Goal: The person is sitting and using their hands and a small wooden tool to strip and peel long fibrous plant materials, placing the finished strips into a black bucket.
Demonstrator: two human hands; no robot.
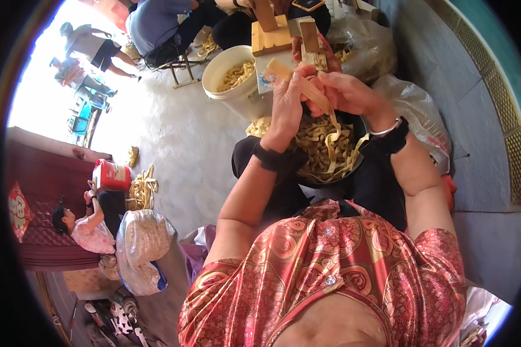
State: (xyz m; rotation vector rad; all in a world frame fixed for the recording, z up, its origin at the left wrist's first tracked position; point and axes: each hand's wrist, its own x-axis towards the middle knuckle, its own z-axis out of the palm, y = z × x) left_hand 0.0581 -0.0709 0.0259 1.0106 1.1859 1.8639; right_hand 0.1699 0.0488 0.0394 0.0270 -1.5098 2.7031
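Note:
A flat pale-yellow strip of plaited or folded fibre runs between my hands. My left hand grips it near its upper end, thumb on top. My right hand has its fingertips bunched close by; the strip partly hides them, and what they pinch cannot be made out. The tail of the strip drops into a dark round basin between my knees. That basin holds a heap of folded yellowish strips. Just beyond my hands stands an upright wooden block by a red patterned cloth.
A white bucket of short pieces stands beyond my left hand. A wooden block stand rests past it. Plastic bags line the wall at right. Co-workers sit ahead and at left, near a red bucket and a filled clear bag.

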